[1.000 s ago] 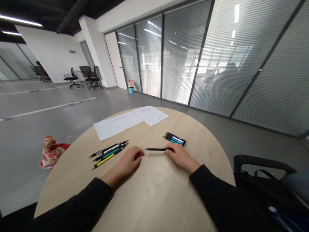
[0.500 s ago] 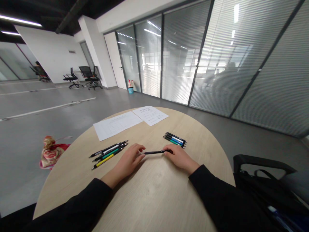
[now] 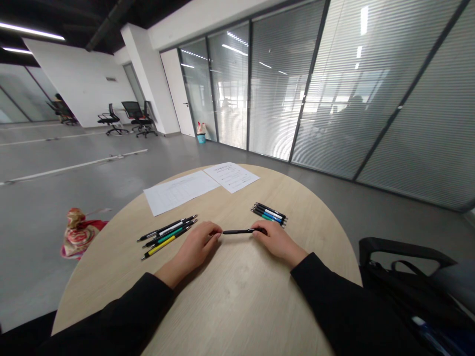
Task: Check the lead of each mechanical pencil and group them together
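Observation:
A black pen (image 3: pixel 237 231) is held level just above the round wooden table (image 3: pixel 237 306), between both hands. My right hand (image 3: pixel 275 241) pinches its right end. My left hand (image 3: pixel 196 247) has its fingers curled with the fingertips at the pen's tip on the left. Left of that hand lies a row of several pens (image 3: pixel 166 236), one yellow, one green, one white. Beyond my right hand lies a second small bunch of pens (image 3: pixel 269 214) with blue, white and teal barrels.
Two printed paper sheets (image 3: pixel 181 191) (image 3: pixel 231 176) lie at the table's far side. A black bag on a chair (image 3: pixel 408 282) is close on the right. A coloured cloth bundle (image 3: pixel 78 232) sits on the floor to the left. Glass partitions stand behind.
My left hand moved right and closed onto the pen's tip; a second ago it rested apart from the pen. The pen has shifted slightly left and lower.

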`<state>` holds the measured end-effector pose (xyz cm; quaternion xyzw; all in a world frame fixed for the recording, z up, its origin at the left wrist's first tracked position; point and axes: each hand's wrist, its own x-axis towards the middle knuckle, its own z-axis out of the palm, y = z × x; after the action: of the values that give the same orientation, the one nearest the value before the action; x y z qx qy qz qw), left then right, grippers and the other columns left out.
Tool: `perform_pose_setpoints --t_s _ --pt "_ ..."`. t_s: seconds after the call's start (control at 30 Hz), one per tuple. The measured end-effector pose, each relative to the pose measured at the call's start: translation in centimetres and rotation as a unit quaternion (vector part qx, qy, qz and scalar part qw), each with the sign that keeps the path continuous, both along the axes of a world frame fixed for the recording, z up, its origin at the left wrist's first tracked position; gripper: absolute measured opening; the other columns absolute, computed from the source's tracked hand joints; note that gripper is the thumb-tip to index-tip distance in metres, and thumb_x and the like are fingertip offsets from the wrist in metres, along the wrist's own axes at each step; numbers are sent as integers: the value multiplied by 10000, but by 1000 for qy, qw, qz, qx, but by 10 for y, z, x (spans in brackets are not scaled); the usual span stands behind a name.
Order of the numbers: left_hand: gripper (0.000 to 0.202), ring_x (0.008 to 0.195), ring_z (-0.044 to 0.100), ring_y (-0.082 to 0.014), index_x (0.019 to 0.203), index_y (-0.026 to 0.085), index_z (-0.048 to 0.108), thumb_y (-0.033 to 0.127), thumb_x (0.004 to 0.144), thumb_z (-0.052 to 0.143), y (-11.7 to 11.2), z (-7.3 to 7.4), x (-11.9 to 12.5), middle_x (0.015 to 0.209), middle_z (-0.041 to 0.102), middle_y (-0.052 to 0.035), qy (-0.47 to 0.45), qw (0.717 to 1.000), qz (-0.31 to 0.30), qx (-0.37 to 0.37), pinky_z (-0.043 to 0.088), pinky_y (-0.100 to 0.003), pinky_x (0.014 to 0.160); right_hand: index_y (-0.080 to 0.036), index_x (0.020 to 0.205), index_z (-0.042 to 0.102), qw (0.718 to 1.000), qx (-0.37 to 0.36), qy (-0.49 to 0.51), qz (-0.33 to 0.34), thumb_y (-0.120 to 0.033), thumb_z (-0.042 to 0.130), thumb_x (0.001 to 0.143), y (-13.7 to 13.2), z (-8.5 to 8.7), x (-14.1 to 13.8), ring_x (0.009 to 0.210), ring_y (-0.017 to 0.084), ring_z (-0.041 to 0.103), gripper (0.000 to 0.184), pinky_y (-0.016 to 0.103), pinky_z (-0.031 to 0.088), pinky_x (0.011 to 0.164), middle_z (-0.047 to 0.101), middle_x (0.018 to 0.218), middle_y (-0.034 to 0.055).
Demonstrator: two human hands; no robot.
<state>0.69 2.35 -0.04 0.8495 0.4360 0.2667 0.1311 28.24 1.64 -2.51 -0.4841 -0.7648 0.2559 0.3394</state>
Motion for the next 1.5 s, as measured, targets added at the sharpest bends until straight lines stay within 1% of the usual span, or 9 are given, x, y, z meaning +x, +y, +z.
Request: perform_pose_setpoints --t_s 0.2,0.37,0.5,0.63,0.77,0.97,1.17,1.3,1.5 --pt "201 879 639 -243 975 196 654 281 941 475 2 -2 -2 944 700 -85 9 1000 8 8 514 -391 835 -181 942 722 1000 6 -1 -19 -176 600 907 2 -2 1 821 182 635 127 289 442 758 725 899 42" --pt "214 909 648 -250 1032 213 682 249 932 495 4 -5 -3 960 714 -81 14 1000 -1 11 500 -392 854 -176 955 720 999 30 3 -42 -156 595 891 5 -6 3 866 188 631 141 304 450 801 726 951 58" --pt "220 909 644 -250 1014 208 686 228 932 483 3 -2 -3 950 709 -86 23 1000 -3 3 492 -394 854 -176 951 723 997 39 6 -69 -150 584 884 8 -7 5 862 194 628 157 318 455 803 727 961 65" --pt "220 900 641 -252 996 202 677 273 948 474 3 -1 -3 945 708 -88 29 1000 -1 -1 493 -402 852 -179 961 725 995 42 9 -95 -161 589 884 9 -8 6 813 185 618 157 312 454 769 727 948 61" --pt "218 864 644 -250 950 201 679 296 941 484 3 -1 -2 896 713 -82 28 1000 2 -2 497 -395 823 -180 964 726 994 41 9 -102 -164 585 885 8 -9 6 773 178 610 162 307 449 747 725 924 56" --pt "236 812 647 -238 916 184 671 297 937 465 8 0 -5 891 721 -84 16 998 55 11 492 -376 776 -191 985 732 991 29 7 -129 -184 574 892 9 -8 7 783 186 619 184 311 457 749 728 927 53" --pt "227 793 652 -240 921 181 652 291 929 454 14 -6 -13 872 720 -81 26 992 121 37 476 -369 748 -194 977 743 986 24 -14 -167 -200 571 900 8 -7 9 790 204 640 188 321 461 767 742 902 58" --pt "219 800 659 -241 916 188 648 286 923 453 14 -6 -12 862 722 -74 35 989 138 39 473 -363 745 -193 969 748 988 15 -25 -154 -193 585 893 9 -7 8 829 209 657 180 317 468 778 753 921 65" --pt "211 775 655 -235 880 186 654 276 909 465 9 -2 -6 835 723 -75 37 992 120 14 478 -354 741 -190 951 745 990 15 -60 -130 -167 601 886 8 -12 2 901 215 656 159 319 463 826 747 962 75"
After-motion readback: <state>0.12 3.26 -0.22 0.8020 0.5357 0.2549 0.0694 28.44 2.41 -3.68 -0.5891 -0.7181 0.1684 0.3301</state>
